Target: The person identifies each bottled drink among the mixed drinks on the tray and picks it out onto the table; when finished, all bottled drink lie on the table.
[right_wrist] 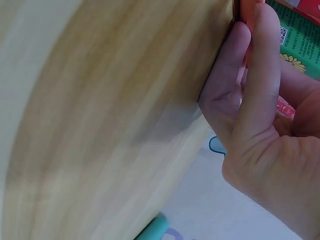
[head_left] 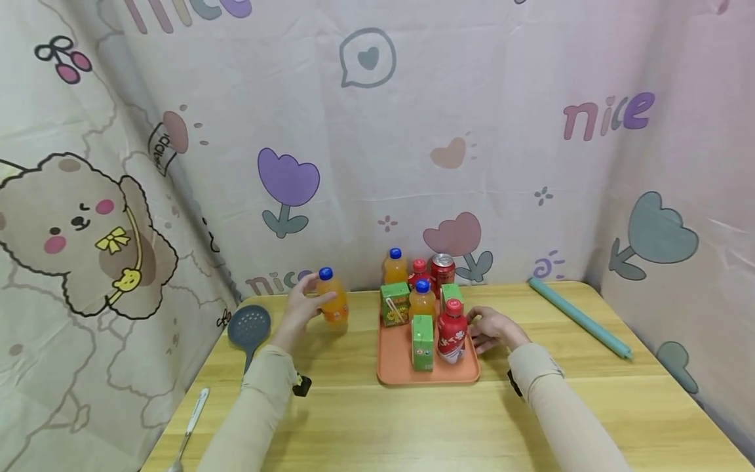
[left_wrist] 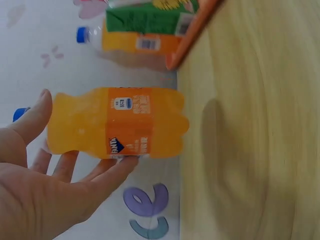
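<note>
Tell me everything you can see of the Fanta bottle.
The Fanta bottle looks like plastic, filled with orange drink, with a blue cap on, a lobed base and an orange FANTA label. The left hand holds it between thumb and fingers. Nearly upright but slightly tilted, it is left of the orange tray and appears lifted off the table, its shadow apart from its base.

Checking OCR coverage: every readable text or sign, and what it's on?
"FANTA": orange bottle in the left hand.
"nice": backdrop, repeated.
QR code: green carton, right wrist view.
Too small or blurred: that bottle's remaining print, fine print on the carton, front red bottle and red can.
Backdrop's angled word beside the printed bear: not legible.
</note>
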### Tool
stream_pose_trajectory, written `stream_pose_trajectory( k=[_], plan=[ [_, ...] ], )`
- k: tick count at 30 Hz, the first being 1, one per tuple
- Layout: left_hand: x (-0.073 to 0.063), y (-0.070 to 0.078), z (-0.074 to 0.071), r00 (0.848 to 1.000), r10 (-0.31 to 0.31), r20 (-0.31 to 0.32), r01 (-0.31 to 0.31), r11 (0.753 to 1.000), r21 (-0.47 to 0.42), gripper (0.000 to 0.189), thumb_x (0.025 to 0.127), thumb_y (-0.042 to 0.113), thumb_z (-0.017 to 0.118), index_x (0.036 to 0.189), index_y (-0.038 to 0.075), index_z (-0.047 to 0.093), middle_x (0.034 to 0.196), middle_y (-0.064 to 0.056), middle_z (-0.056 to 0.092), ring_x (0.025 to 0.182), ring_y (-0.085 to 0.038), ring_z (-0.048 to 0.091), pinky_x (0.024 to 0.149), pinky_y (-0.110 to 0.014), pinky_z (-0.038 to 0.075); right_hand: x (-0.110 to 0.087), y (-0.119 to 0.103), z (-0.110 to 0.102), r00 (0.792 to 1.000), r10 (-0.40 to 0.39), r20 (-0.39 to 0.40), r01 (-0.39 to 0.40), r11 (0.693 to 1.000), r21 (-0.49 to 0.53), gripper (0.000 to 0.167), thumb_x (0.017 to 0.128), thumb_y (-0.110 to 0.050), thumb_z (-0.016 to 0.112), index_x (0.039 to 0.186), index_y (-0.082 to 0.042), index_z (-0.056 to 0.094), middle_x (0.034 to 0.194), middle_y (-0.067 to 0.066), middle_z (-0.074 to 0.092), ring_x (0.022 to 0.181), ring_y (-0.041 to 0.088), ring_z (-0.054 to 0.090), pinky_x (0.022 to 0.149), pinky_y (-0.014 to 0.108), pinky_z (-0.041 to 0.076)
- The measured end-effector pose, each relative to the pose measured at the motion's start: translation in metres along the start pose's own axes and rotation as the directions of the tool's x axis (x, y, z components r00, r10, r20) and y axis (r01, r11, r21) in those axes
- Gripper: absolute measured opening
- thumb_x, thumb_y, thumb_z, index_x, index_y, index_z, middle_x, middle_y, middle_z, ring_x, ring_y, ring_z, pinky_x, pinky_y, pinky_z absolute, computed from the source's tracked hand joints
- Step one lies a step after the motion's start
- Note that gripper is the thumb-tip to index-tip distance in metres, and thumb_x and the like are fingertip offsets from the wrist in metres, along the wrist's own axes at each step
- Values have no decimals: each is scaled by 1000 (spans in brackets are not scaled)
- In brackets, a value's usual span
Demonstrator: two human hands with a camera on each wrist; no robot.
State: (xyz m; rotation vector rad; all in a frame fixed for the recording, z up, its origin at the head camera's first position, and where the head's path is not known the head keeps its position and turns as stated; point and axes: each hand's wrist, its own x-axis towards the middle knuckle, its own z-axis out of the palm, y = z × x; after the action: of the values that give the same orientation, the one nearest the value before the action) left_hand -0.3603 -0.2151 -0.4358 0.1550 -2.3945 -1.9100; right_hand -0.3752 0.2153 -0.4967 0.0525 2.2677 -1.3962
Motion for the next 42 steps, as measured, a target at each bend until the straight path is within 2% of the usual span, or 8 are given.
stream_pose_trajectory(
  k=[5,17,23,27,31,37,39,42],
  plan=[
    [16,2,-7,999,21,-40,-21,1000,-8,70,98,16,76,159,12,42,161,-17,47,137,-37,50,115,-61,49,2,-2,-4,1000,-11,-11,11,1000,-9,27,103,2,53,130,-1,48,80,9,63,64,15,65,60,30,63],
    [50,-6,-18,996,3,-93,-9,998,-66,72,100,13,73,162,11,37,166,-20,39,147,-42,43,119,-61,45,1,1,-8,999,-21,-26,21,1000,7,25,103,4,52,128,1,49,82,12,64,66,18,66,62,33,64],
    [50,-25,-19,991,-21,-134,16,999,-45,70,100,13,72,161,8,38,168,-21,38,153,-43,36,128,-58,35,-4,14,-3,999,-1,-33,1,1000,-6,25,101,5,52,126,2,51,83,12,63,65,18,63,59,31,63],
    [50,-31,-19,986,-31,-164,21,998,-63,68,100,11,72,160,7,40,166,-22,39,155,-42,33,130,-59,30,-3,16,-2,999,3,-40,-3,1000,0,24,101,4,54,124,1,52,82,12,64,64,17,63,58,30,62],
    [54,-32,-20,983,-21,-180,6,996,-84,68,101,8,69,161,7,37,166,-24,37,153,-44,34,128,-59,34,0,11,-5,999,-16,-52,16,1000,3,23,101,3,54,124,1,52,82,11,63,65,18,63,59,31,63],
    [50,-38,-26,987,-19,-162,18,1000,-10,70,103,20,69,162,7,35,166,-26,34,152,-46,35,124,-62,38,-1,11,1,998,-12,-57,11,1000,-16,23,101,3,54,124,0,53,81,12,64,66,19,64,59,32,63],
    [48,-40,-29,986,4,-165,0,1000,20,72,101,24,72,160,5,36,162,-29,37,147,-46,40,121,-61,43,-1,11,5,998,-15,-60,15,1000,-11,21,101,3,55,123,0,53,81,12,65,65,19,64,59,32,63],
    [47,-42,-36,987,45,-151,-34,997,75,75,101,27,71,161,3,33,162,-32,35,147,-48,38,123,-62,39,1,7,8,998,-25,-66,25,1000,-4,20,101,2,55,121,0,54,81,12,64,64,18,63,57,32,63]
  ],
)
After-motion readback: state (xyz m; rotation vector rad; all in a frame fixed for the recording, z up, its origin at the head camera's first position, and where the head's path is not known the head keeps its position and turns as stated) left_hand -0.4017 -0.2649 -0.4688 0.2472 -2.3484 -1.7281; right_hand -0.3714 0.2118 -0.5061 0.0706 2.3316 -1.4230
